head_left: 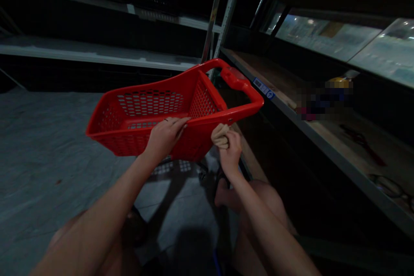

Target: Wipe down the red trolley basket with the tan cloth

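A red plastic shopping cart [200,153] with perforated sides stands in front of me, its basket holding nothing that I can see. My left hand [166,134] grips the near top rim of the cart, fingers curled over the edge. In my right hand [231,148] is a bunched beige cloth [220,136], close to the cart's near side just below the handle end. Whether the cloth touches the plastic I cannot tell. The looped red handle [239,79] rises at the cart's right end.
A long shelf [336,151] runs along the right, bearing a pair of glasses [390,185], a dark red-handled item [365,144] and a blurred-out patch. Metal racks [97,56] stand behind the cart. Below is a grey floor [48,172], with my legs close by.
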`<move>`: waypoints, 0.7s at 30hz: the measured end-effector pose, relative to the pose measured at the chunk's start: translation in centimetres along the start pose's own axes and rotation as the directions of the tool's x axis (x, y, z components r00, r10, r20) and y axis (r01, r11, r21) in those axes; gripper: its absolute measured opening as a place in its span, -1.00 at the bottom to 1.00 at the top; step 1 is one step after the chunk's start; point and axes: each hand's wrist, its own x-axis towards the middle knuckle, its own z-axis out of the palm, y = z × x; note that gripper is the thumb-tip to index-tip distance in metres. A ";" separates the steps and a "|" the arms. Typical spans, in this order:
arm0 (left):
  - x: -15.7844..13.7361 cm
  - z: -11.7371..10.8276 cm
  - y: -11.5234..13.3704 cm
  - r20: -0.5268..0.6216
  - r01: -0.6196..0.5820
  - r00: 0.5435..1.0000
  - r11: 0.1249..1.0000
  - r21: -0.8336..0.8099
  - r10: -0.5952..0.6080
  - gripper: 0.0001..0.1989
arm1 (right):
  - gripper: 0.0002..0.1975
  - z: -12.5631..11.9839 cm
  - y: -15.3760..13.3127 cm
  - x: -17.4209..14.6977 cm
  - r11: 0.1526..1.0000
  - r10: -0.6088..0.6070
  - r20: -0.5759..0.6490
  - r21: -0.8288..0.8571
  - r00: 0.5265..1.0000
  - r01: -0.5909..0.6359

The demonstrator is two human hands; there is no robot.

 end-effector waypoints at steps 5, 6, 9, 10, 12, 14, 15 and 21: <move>0.2 0.5 0.1 0.000 0.016 1.000 1.000 -0.023 -0.016 -0.61 | -0.75 -1.9 -2.3 6.5 0.999 -0.049 -0.276 -0.020 0.960 0.046; 0.3 0.6 0.1 -0.003 0.014 1.000 0.999 -0.037 -0.014 -0.61 | -0.75 -1.8 -2.4 6.7 0.999 -0.049 -0.276 -0.022 0.960 0.045; 0.5 0.9 0.2 -0.011 0.003 1.000 0.996 -0.085 -0.004 -0.60 | -0.77 -0.2 -2.1 4.4 1.000 -0.005 -0.192 -0.019 0.981 0.001; 0.6 1.0 0.2 -0.008 0.002 1.000 0.995 -0.098 -0.003 -0.60 | -0.80 0.5 -1.9 3.1 1.000 0.010 -0.127 -0.019 0.992 -0.013; 0.7 1.1 0.2 0.007 0.006 1.000 0.993 -0.121 -0.005 -0.60 | -0.81 1.7 -1.8 0.8 1.000 0.005 0.043 -0.004 0.999 -0.004; 0.9 1.1 0.2 0.026 0.002 1.000 0.989 -0.149 0.001 -0.58 | -0.76 2.0 -2.2 0.0 0.999 -0.042 0.130 0.033 0.991 0.038; 0.9 0.9 0.1 0.034 -0.007 0.999 0.986 -0.168 0.013 -0.56 | -0.73 1.8 -2.5 0.4 0.997 -0.068 0.104 0.048 0.992 0.063; 0.7 -1.0 -0.3 0.059 0.062 0.997 0.993 -0.098 -0.056 -0.63 | -0.74 -1.3 -4.1 8.1 0.992 -0.121 -0.363 -0.059 0.924 0.107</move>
